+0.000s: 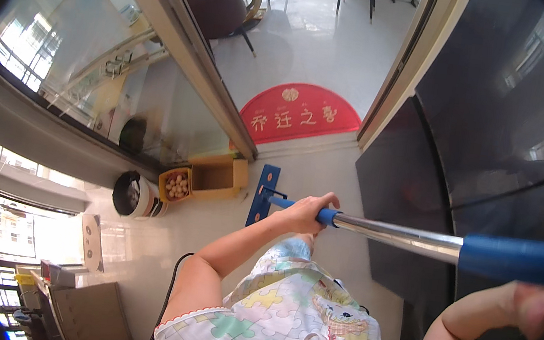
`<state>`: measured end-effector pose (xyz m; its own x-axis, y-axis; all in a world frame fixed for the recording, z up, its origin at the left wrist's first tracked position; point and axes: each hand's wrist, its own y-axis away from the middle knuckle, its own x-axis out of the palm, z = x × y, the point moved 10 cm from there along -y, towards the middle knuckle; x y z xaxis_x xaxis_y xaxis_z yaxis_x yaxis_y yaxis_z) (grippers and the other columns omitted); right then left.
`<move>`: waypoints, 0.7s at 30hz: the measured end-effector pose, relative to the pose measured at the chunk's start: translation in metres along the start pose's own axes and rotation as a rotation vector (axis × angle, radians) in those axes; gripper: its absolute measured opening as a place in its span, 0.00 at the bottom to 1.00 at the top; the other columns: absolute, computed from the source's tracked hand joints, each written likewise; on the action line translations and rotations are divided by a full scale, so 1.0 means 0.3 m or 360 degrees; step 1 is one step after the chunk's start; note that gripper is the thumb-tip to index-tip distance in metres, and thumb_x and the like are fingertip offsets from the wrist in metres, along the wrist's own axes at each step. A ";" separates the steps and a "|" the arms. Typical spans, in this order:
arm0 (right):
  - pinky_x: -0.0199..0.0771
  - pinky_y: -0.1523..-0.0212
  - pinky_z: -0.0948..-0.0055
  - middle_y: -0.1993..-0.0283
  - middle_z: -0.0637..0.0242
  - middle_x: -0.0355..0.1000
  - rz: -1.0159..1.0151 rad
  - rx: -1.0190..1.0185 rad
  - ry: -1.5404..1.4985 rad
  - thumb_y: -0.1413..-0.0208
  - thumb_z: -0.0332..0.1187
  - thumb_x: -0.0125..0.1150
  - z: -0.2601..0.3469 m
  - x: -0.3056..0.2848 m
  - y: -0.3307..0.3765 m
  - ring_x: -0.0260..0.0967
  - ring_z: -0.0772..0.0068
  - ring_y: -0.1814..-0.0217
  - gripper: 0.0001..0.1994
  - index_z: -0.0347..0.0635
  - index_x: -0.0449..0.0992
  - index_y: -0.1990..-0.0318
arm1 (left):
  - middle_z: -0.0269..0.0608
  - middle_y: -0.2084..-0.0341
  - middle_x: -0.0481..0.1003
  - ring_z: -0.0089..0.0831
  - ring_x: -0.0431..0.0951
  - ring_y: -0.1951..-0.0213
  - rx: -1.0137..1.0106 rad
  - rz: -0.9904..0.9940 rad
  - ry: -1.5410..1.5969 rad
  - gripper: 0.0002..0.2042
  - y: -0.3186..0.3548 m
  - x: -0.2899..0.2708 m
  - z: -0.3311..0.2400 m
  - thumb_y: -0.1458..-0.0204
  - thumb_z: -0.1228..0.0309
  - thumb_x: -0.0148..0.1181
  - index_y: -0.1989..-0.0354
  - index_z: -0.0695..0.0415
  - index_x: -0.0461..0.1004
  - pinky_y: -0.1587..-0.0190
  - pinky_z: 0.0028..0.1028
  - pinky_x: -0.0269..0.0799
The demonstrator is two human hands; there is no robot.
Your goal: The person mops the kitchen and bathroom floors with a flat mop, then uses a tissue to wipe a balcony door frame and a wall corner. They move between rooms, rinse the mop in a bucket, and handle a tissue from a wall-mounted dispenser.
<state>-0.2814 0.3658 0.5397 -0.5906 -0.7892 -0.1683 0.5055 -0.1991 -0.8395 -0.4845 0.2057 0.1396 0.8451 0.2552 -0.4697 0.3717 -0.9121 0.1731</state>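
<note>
A flat mop runs across the view. Its long metal pole [400, 235] slopes from a blue rectangular mop head [263, 196] on the floor up to a thick blue grip [515, 260] at the right rim. My left hand [307, 215] is closed around the lower part of the pole, near a blue collar. At the upper end, my right hand [535, 308] is around the blue grip; it is blurred, and the grip and the dark rim partly hide it. The mop head lies close to an open cardboard box [215, 193].
Left of the box stand a carton of round, pale items [176, 185] and a white bucket [140, 196] with a dark liner. A red half-round mat [302, 116] lies in the doorway, with chairs [217, 10] beyond. Glossy dark panels [405, 193] line the right side. A cabinet [91, 318] stands lower left.
</note>
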 end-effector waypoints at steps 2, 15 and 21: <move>0.55 0.39 0.60 0.41 0.46 0.58 0.0457 -0.0057 0.0454 0.43 0.52 0.45 -0.200 0.098 -0.082 0.56 0.53 0.38 0.32 0.36 0.55 0.39 | 0.47 0.68 0.71 0.43 0.72 0.63 -0.0015 -0.0047 0.0042 0.22 -0.111 -0.121 0.026 0.62 0.74 0.63 0.56 0.55 0.63 0.59 0.34 0.67; 0.75 0.66 0.64 0.72 0.54 0.75 0.1112 0.3182 0.0991 0.55 0.36 0.58 -1.779 0.165 1.606 0.75 0.58 0.69 0.11 0.35 0.76 0.73 | 0.27 0.79 0.66 0.16 0.68 0.75 -0.0131 -0.0653 0.0660 0.21 -0.618 -1.132 0.136 0.64 0.83 0.63 0.58 0.60 0.68 0.71 0.21 0.66; 0.72 0.71 0.66 0.74 0.55 0.73 0.0508 0.4103 0.0868 0.57 0.32 0.54 -1.679 0.058 2.028 0.74 0.63 0.69 0.09 0.35 0.75 0.80 | 0.29 0.85 0.68 0.14 0.67 0.80 -0.0140 -0.0912 0.0548 0.18 -0.831 -1.535 0.126 0.62 0.80 0.62 0.59 0.60 0.67 0.75 0.16 0.60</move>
<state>-0.3011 0.5236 -0.2342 -0.2310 -0.8629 -0.4494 -0.2798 -0.3835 0.8801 -0.9809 0.3034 0.2801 0.5740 0.7920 -0.2080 0.8153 -0.5764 0.0556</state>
